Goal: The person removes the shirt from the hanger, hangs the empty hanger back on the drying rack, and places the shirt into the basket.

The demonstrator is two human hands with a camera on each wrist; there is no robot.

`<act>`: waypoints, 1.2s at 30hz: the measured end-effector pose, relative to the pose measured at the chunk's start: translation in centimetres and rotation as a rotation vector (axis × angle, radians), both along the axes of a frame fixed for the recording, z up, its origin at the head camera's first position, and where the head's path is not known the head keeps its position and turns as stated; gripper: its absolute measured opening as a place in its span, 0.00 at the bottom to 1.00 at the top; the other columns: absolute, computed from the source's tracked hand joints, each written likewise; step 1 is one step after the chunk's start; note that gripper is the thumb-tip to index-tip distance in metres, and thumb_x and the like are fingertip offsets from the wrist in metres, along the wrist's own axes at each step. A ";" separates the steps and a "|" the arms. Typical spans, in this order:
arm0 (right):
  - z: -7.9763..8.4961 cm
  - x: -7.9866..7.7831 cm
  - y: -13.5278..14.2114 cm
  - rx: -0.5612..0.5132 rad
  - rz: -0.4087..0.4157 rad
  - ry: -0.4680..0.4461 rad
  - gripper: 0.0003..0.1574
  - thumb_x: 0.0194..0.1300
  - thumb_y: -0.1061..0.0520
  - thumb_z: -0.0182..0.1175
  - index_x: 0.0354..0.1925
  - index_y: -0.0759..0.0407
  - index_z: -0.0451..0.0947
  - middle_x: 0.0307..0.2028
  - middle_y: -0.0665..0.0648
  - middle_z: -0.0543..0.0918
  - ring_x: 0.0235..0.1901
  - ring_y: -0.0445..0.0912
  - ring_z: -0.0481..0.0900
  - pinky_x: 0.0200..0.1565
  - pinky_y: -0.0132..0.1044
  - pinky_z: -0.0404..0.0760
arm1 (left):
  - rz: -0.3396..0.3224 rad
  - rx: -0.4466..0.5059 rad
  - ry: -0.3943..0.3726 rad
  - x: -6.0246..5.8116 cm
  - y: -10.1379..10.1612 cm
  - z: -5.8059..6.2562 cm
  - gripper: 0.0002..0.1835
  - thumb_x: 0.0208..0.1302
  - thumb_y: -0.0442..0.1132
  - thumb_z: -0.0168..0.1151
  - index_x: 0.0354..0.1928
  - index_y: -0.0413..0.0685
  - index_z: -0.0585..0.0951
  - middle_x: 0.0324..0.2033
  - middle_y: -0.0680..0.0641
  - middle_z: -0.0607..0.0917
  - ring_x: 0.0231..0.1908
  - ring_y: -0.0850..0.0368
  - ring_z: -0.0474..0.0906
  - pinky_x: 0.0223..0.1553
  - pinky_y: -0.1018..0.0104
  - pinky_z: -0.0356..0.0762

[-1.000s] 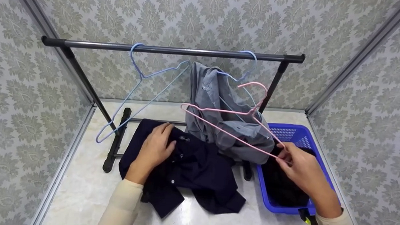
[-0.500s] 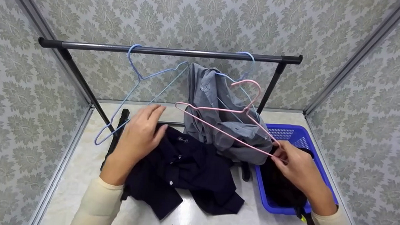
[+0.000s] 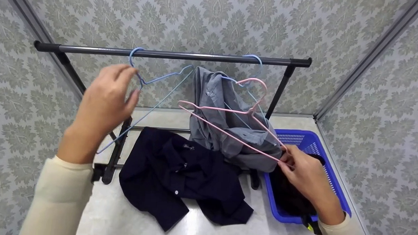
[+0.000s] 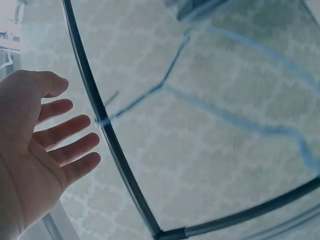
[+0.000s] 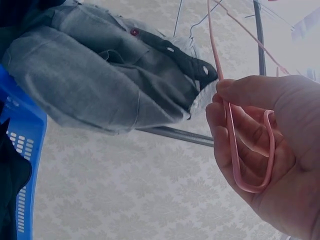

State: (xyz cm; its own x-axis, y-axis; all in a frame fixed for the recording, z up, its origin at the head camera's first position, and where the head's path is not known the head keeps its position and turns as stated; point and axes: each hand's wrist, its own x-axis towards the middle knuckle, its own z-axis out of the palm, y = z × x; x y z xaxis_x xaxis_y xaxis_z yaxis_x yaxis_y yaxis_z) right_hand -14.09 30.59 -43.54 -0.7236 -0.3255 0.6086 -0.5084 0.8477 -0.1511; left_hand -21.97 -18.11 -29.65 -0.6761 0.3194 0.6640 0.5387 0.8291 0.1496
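My left hand [image 3: 109,93] is raised close to the hook of an empty blue hanger [image 3: 161,78] on the rail. In the left wrist view its fingers [image 4: 70,137] are spread and relaxed, with nothing in them. My right hand [image 3: 302,169] grips one end of a pink hanger [image 3: 226,110], thumb and fingers around the wire; the hanger's hook points up. A dark navy shirt [image 3: 193,179] lies spread on the floor below. Behind the pink hanger, a grey shirt [image 3: 208,124] hangs unevenly from a second blue hanger [image 3: 254,57].
A black clothes rack [image 3: 183,56] stands along the patterned back wall. To the right is a blue plastic basket [image 3: 272,203] with dark clothing [image 3: 289,197] inside. Patterned panels close in both sides.
My left hand has lifted off the navy shirt and moved up and left to the blue hanger's hook. The pink hanger, in my right hand, has shifted slightly left and up.
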 end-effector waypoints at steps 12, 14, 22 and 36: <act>-0.4 -0.3 -1.5 -0.021 -0.010 0.039 0.26 0.48 0.65 0.80 0.46 0.61 0.82 0.28 0.49 0.89 0.24 0.37 0.84 0.26 0.34 0.83 | 0.131 0.027 -0.055 -5.3 -3.2 2.1 0.26 0.66 0.32 0.69 0.64 0.34 0.76 0.59 0.30 0.80 0.63 0.29 0.73 0.69 0.39 0.67; -0.4 -0.4 -1.8 -0.028 -0.009 0.041 0.26 0.48 0.65 0.80 0.46 0.61 0.82 0.28 0.50 0.88 0.24 0.38 0.84 0.26 0.34 0.83 | 0.137 0.022 -0.037 -6.0 -3.5 2.1 0.25 0.64 0.33 0.71 0.62 0.35 0.78 0.57 0.30 0.82 0.61 0.29 0.74 0.67 0.38 0.67; -0.7 -0.5 -2.6 -0.048 -0.005 0.005 0.27 0.49 0.65 0.80 0.48 0.61 0.82 0.28 0.49 0.88 0.25 0.37 0.84 0.27 0.33 0.83 | 0.106 0.103 0.012 -7.2 -4.1 1.5 0.16 0.63 0.35 0.72 0.52 0.40 0.86 0.49 0.36 0.88 0.50 0.32 0.80 0.59 0.39 0.69; 0.0 -1.1 -4.4 -0.065 -0.036 -0.003 0.26 0.51 0.65 0.79 0.48 0.62 0.81 0.28 0.51 0.88 0.25 0.41 0.85 0.28 0.37 0.85 | 0.120 0.215 0.012 -7.7 -4.2 1.1 0.13 0.65 0.42 0.70 0.49 0.44 0.89 0.45 0.37 0.84 0.46 0.34 0.74 0.57 0.38 0.66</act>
State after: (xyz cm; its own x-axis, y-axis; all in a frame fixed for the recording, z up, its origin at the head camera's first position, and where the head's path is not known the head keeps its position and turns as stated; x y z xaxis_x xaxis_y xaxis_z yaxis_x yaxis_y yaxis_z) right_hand -15.23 26.17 -43.55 -0.7359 -0.2592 0.6255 -0.4774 0.8537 -0.2079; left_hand -29.64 -22.29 -28.51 -0.6922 0.0880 0.7163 0.4411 0.8372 0.3233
